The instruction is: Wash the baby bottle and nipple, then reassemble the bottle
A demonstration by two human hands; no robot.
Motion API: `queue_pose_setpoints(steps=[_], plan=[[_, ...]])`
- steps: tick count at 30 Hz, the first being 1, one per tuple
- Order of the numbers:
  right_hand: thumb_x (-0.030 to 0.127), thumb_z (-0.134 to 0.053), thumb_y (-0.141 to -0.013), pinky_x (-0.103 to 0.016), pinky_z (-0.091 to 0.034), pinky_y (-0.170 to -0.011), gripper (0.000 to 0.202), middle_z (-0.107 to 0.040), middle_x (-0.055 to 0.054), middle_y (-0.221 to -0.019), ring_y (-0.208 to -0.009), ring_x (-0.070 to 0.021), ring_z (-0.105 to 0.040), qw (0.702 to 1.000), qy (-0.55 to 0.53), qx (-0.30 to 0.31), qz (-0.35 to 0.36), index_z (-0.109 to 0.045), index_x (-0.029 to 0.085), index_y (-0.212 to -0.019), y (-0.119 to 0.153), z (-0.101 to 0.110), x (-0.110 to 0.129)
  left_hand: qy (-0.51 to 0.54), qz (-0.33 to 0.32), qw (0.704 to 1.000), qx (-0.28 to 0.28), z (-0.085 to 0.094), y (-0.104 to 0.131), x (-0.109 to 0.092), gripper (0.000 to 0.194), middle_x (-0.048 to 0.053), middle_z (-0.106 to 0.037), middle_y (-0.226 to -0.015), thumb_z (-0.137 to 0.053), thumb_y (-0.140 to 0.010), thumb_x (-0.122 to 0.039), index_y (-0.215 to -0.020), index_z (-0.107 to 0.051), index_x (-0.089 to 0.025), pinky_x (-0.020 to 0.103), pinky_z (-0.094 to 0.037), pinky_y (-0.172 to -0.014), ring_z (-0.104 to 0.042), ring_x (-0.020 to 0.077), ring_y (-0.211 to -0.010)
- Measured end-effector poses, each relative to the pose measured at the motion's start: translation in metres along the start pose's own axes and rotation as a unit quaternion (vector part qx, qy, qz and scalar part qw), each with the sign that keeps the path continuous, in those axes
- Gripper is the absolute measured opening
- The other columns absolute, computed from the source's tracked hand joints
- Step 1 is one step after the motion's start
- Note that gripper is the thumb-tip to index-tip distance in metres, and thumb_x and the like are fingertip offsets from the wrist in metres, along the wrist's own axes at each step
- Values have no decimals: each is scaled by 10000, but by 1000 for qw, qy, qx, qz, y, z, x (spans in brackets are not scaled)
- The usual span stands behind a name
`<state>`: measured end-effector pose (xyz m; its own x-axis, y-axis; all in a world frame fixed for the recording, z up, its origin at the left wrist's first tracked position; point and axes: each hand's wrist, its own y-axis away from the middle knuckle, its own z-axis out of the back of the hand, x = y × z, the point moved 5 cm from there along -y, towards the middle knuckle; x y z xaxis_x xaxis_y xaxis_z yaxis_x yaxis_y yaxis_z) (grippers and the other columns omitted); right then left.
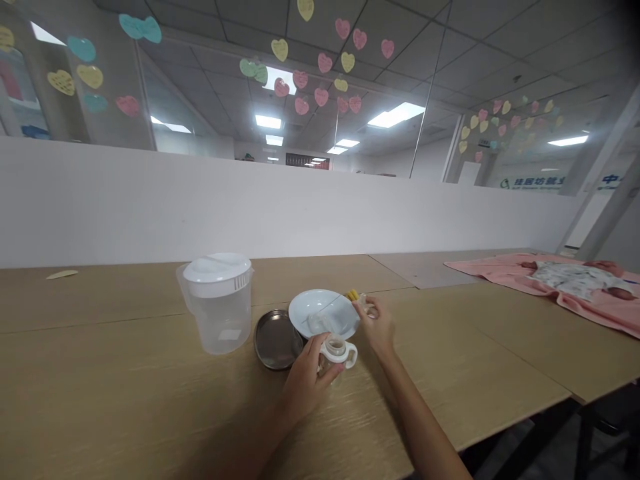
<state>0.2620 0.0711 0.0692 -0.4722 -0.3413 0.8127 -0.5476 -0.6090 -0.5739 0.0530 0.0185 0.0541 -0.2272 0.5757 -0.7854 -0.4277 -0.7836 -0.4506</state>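
My left hand (307, 377) is wrapped round a baby bottle (336, 349) with a white collar and side handle. The bottle stands upright with its mouth uncovered. My right hand (377, 327) is closed at the right rim of a white bowl (300, 305), with a small clear piece (371, 311) at its fingers; its exact kind is hard to make out. Beside those fingertips is a yellow tip (353, 295), and a thin rod reaches from near it across the bowl. Inside the bowl lies a translucent piece (319, 323).
A shiny metal tray (277, 340) lies left of the bowl. Further left stands a lidded clear plastic pitcher (223, 320). At the far right, a baby-like figure (570, 279) in patterned clothing lies on a pink blanket (505, 272). A white wall (310, 213) runs behind the table.
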Motion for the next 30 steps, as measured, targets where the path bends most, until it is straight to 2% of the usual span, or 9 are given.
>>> queue_pose_setpoints(steps=[3, 7, 12, 16, 20, 23, 26, 28, 30], plan=[[535, -640, -693, -324, -426, -734, 357, -646, -61, -899, -764, -199, -584, 993, 93, 48, 59, -685, 203, -818, 1, -4, 0, -2, -4, 1000, -11, 0, 1, 1, 458, 87, -543, -1258, -578, -815, -296, -1255, -471, -223, 347, -446, -910, -524, 225, -1111], [525, -678, -666, -309, -403, -687, 396, -650, -28, -811, -724, -196, -570, 987, 115, 91, 66, -654, 212, -908, 3, -13, -6, -4, -3, 1000, -14, -1, 1, 2, 469, 90, -543, -1262, -585, -812, -307, -1261, -473, -227, 353, -450, -907, -531, 230, -1105], [550, -603, -735, -308, -385, -679, 345, -604, -27, -689, -681, -192, -530, 983, 100, 123, 95, -585, 218, -640, 6, -19, -2, -3, 1, 1000, -12, 0, 1, 2, 478, 95, -534, -1277, -589, -811, -325, -1265, -472, -229, 361, -459, -906, -528, 240, -1121], [500, -433, -844, -327, -387, -720, 343, -593, -44, -744, -749, -212, -527, 987, 88, 106, 81, -577, 223, -702, 9, -15, -1, 3, 10, 1000, -11, -2, 1, 4, 480, 96, -532, -1284, -591, -810, -342, -1261, -472, -228, 367, -455, -922, -522, 241, -1142], [371, -485, -758, -363, -400, -797, 215, -574, -48, -884, -856, -228, -515, 986, 107, 88, 95, -520, 211, -898, 12, -18, -7, 22, 41, 998, -30, -5, 2, 11, 582, 93, -534, -1290, -613, -788, -316, -1317, -388, -227, 368, -448, -944, -527, 231, -1151], [289, -512, -683, -378, -405, -811, 227, -545, -50, -881, -863, -231, -505, 984, 117, 76, 112, -480, 211, -894, 12, -22, -14, -20, -22, 999, -34, 1, 2, 5, 751, 125, -481, -1348, -642, -761, -336, -1394, -254, -220, 418, -397, -1006, -483, 261, -1210], [310, -577, -647, -382, -415, -804, 278, -544, -52, -888, -841, -226, -513, 988, 103, 63, 96, -473, 210, -885, 8, -24, -23, -125, -135, 973, -137, 29, 2, -8, 798, 174, -353, -1429, -634, -759, -368, -1409, -214, -175, 477, -270, -1088, -334, 316, -1322], [347, -618, -624, -388, -426, -796, 325, -561, -48, -875, -814, -225, -528, 991, 81, 79, 70, -483, 210, -885, 5, -27, -31, -178, -145, 928, -294, 63, 5, -10, 727, 184, -338, -1417, -589, -794, -360, -1394, -234, -155, 491, -205, -1111, -281, 321, -1345], [369, -631, -615, -393, -436, -800, 379, -591, -56, -899, -826, -235, -552, 991, 49, 111, 47, -503, 204, -931, 5, -30, -37, -186, -98, 868, -451, 98, 12, -4, 698, 180, -308, -1416, -563, -820, -347, -1395, -220, -152, 474, -178, -1123, -247, 303, -1358]])
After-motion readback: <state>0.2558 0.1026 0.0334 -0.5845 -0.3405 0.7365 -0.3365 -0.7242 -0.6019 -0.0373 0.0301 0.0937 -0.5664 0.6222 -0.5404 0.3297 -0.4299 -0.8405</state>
